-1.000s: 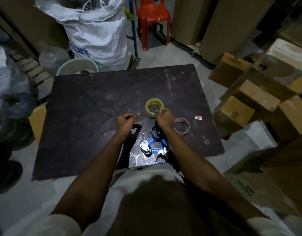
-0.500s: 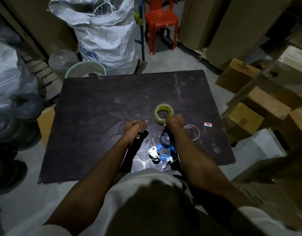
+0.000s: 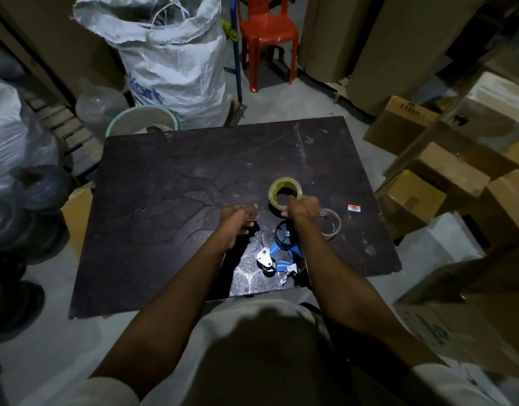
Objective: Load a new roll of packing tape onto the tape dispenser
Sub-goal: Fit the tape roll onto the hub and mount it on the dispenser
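Observation:
A new roll of clear packing tape (image 3: 277,186) with a yellow core lies flat on the dark table (image 3: 164,206). My right hand (image 3: 303,208) grips the roll's near right edge, with a finger in its hole. Just left of the roll, my left hand (image 3: 237,222) is pinched shut on what looks like the tape's loose end; the clear strip barely shows. The blue tape dispenser (image 3: 281,253) lies on its side close to me, between my forearms, its black spool hub bare. An empty cardboard core (image 3: 331,227) sits right of my right wrist.
A small orange-and-white label (image 3: 354,208) lies on the table at the right. Cardboard boxes (image 3: 416,200) crowd the table's right side. A white woven sack (image 3: 176,63), a pale bucket (image 3: 141,121) and a red plastic chair (image 3: 267,30) stand beyond the far edge.
The view has shifted, so everything sits further right and lower in frame. Both hands stay at the tape roll, with hardly any movement relative to it.

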The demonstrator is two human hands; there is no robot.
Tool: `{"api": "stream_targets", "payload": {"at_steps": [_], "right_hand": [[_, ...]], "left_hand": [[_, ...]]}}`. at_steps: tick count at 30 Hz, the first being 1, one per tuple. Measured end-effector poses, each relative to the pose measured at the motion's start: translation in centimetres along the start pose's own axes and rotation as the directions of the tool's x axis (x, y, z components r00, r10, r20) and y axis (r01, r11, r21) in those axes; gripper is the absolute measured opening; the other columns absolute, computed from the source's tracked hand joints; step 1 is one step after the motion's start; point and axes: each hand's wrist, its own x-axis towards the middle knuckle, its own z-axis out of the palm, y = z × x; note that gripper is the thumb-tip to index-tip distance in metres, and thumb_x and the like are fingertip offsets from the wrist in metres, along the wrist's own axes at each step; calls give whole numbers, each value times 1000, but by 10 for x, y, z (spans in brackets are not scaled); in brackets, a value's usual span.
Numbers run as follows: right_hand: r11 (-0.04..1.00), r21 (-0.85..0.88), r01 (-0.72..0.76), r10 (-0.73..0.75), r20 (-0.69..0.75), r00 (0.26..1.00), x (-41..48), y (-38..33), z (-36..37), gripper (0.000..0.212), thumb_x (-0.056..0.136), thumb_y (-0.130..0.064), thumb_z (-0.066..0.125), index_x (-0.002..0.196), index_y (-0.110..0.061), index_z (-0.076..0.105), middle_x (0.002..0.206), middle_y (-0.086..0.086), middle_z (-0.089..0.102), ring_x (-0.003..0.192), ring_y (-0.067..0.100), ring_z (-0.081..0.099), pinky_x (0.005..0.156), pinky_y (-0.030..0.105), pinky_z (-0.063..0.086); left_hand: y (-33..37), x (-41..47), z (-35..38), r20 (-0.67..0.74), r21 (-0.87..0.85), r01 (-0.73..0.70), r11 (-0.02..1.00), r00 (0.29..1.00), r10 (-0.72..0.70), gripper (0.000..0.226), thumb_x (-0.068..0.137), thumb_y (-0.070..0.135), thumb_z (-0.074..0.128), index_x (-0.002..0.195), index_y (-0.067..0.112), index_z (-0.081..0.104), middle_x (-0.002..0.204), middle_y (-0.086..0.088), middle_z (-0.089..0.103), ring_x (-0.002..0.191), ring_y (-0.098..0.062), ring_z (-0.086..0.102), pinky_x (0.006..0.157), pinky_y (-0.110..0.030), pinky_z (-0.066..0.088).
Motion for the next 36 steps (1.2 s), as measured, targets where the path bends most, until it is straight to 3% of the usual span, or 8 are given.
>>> {"api": "stream_targets", "payload": {"at_steps": [4,8,13,16,20,25,32,36], "right_hand": [[998,57,-31,32,-15,999,-6,5,0,24,96,-16,72,100,8,72,99,25,81,88,38,82,75,44,66],[997,73,-34,36,-27,999,-6,7,2,31,95,-18,72,112,8,72,101,23,81,90,38,82,63,38,62],[995,92,-37,38,-11,999,-4,4,4,31,95,-16,72,113,10,73,108,27,79,101,44,78,92,55,62],[994,100,-42,35,63,997,-2,2,5,30,99,-17,69,108,11,70,105,23,78,100,42,79,91,53,63],[992,111,-63,62,18,998,-2,2,7,35,94,-16,75,110,15,72,107,27,79,95,43,80,87,57,64],[997,50,-62,62,-10,998,-5,2,4,36,94,-25,75,111,8,76,103,21,82,93,36,82,85,48,65],[998,60,-1,4,-51,999,-12,-13,-2,31,88,-27,79,110,-4,76,99,18,83,80,34,83,42,20,52],[999,45,16,-14,-61,998,-11,-17,-6,32,84,-24,84,109,-4,79,103,18,82,90,36,82,85,45,66]], "left_hand": [[0,0,-2,-24,-3,19,1000,1000,-19,27,95,27,69,118,13,68,97,-6,73,61,-9,54,53,-22,37],[-2,1,-2,-9,5,36,999,999,-36,21,96,25,66,115,15,67,100,-7,72,59,-8,52,49,-20,36],[-1,6,-1,-21,37,42,998,999,-42,16,95,24,67,110,18,68,100,-6,71,63,-10,53,55,-24,38],[3,11,1,-31,63,8,998,1000,-6,14,96,17,64,109,21,67,101,-6,68,68,-11,54,60,-25,43],[5,17,3,-59,104,-15,994,998,21,34,95,3,57,125,17,65,106,-8,63,96,-21,56,79,-34,47],[8,25,4,-89,123,-5,992,996,16,45,94,-1,52,136,14,61,116,-9,61,104,-22,54,83,-34,46],[12,20,12,-77,101,-17,995,997,25,44,97,1,46,135,15,62,110,-8,63,101,-22,55,78,-31,45],[13,15,16,-83,47,-27,999,996,31,37,102,5,43,132,14,64,107,-8,64,79,-16,54,63,-26,39]]}}
